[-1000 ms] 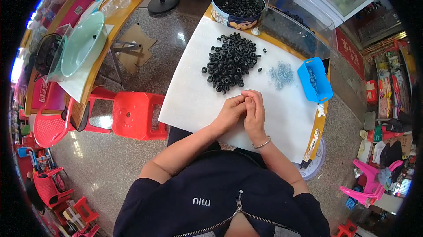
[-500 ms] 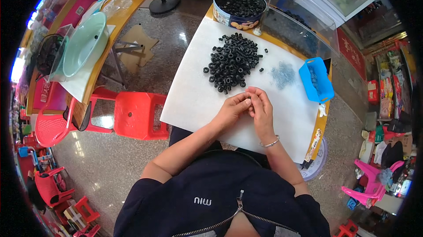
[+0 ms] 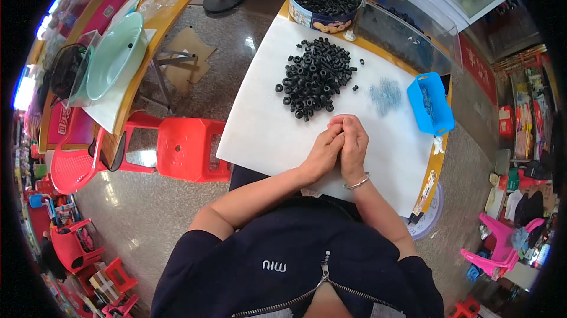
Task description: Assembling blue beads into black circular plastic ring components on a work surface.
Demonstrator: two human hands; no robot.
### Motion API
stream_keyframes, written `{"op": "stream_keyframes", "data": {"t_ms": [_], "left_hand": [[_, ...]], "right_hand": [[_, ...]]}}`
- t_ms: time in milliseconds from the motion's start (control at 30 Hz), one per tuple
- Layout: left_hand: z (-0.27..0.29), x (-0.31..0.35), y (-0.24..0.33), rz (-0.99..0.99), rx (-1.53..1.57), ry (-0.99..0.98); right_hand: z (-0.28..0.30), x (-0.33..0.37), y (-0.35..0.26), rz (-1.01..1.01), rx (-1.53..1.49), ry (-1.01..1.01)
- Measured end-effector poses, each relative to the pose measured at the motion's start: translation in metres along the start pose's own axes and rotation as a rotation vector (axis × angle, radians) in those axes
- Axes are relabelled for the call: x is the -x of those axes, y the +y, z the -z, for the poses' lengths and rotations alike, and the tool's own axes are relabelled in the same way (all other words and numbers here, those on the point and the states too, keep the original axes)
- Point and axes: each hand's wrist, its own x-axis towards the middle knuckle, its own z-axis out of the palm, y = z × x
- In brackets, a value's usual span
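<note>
Over the near part of the white tabletop point(image 3: 260, 135), my left hand point(image 3: 324, 151) and my right hand point(image 3: 355, 145) are pressed together with fingers closed. Whatever lies between them is hidden. A silvery bracelet circles my right wrist. Just beyond my fingertips spreads a pile of small black ring-shaped parts point(image 3: 316, 76), with a few loose ones beside it. To its right lies a thin scatter of tiny bluish, see-through pieces point(image 3: 385, 96). A blue plastic basket point(image 3: 430, 105) stands at the right edge with similar bluish pieces inside.
At the table's far edge are a round tin point(image 3: 331, 24) full of black parts and a clear plastic bin point(image 3: 407, 28). A red stool point(image 3: 183, 148) stands left of the table. Farther left, another table carries a pale green basin point(image 3: 118, 55). A pink stool point(image 3: 499, 241) is at right.
My hands have folded closer together, the right fingers now covering more of the left. The view has shifted slightly; the pile and basket look unchanged.
</note>
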Motion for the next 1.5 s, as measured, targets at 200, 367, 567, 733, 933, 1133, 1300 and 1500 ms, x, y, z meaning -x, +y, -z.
{"op": "stream_keyframes", "data": {"t_ms": [200,367,567,733,933,1133,1300,1500], "left_hand": [[0.002,-0.002,-0.006,-0.017,-0.001,-0.004],[0.017,-0.009,-0.003,0.246,0.418,-0.139],[0.023,-0.002,0.025,0.300,0.471,-0.155],[0.023,-0.005,0.025,0.292,0.476,-0.200],[0.017,0.001,0.029,0.305,0.504,-0.177],[0.019,0.002,0.029,0.326,0.489,-0.174],[0.020,0.001,0.024,0.287,0.481,-0.197],[0.022,-0.003,0.022,0.267,0.361,-0.125]], "right_hand": [[0.001,0.002,0.004,0.009,0.006,0.016],[0.006,0.002,-0.006,0.060,0.108,-0.062],[0.025,0.010,-0.029,0.225,0.394,-0.208],[0.034,0.012,-0.033,0.479,0.643,-0.152],[0.034,0.013,-0.040,0.547,0.724,-0.097],[0.033,0.014,-0.039,0.490,0.666,-0.088],[0.036,0.014,-0.029,0.450,0.641,-0.039],[0.035,0.014,-0.035,0.504,0.726,-0.096]]}}
